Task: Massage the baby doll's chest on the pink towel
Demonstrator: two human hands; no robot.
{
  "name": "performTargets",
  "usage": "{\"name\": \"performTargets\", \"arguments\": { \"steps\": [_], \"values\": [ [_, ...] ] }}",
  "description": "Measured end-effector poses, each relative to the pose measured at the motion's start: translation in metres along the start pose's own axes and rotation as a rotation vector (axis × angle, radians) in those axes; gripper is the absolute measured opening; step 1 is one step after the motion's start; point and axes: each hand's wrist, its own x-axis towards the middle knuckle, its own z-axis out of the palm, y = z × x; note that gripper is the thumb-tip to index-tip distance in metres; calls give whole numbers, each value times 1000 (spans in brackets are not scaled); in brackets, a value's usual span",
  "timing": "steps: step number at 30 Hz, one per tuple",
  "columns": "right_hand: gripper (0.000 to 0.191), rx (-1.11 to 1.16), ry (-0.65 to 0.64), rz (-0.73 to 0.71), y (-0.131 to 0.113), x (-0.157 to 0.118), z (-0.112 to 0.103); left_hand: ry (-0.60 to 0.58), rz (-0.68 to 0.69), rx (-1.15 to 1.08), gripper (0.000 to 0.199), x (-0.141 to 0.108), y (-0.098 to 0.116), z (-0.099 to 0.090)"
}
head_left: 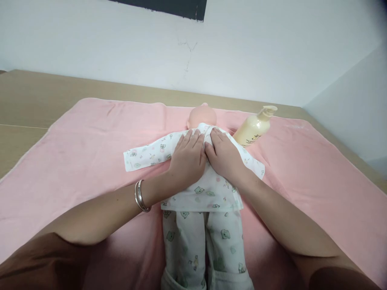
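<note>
In the head view, my only feed, the doll (211, 188) lay on the pink blanket (90, 161) spread over the table (36, 92), directly beneath both my hands. Its long axis ran straight away from me, head (202, 117) toward the wall (256, 56) and trousers (186, 241) nearest the camera; I couldn't tell whether it was face up or face down.

The left grip (188, 156) rested flat on the upper shirt (201, 199), left of the midline, and the right grip (226, 157) lay opposite. Both were released, fingers extended and clenching nothing; how hard they pressed, I couldn't judge.

The relation I judged decisive was that symmetry: the fingers pointed roughly along the doll toward its collar (206, 129), thumb sides close together, so neither hand was nearer. The pump bottle (252, 129) sat beyond the right grip, near the doll's shoulder, its neck slanting up and rightward.
</note>
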Motion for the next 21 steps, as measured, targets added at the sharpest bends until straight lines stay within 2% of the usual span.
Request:
{"name": "performTargets", "arguments": {
  "steps": [4, 9, 13, 18, 21],
  "values": [
    [48, -9, -5, -13, 0, 0, 1, 12, -5, -50, 51, 0, -1, 0],
    [60, -75, -70, 27, -13, -15, -4, 7, -29, -109, 52, 16, -18, 0],
    [63, -88, -130, -26, -19, -25, -14, 55, -25, -121, 46, 24, -26, 3],
    [47, 26, -171, -18, 6, -3, -18, 36, 13, -27, 50, 3, -6, 4],
    [46, 33, -100, -60, 16, 6, -13, -11, 30, -33, 51, -9, 7, -1]
  ]
}}
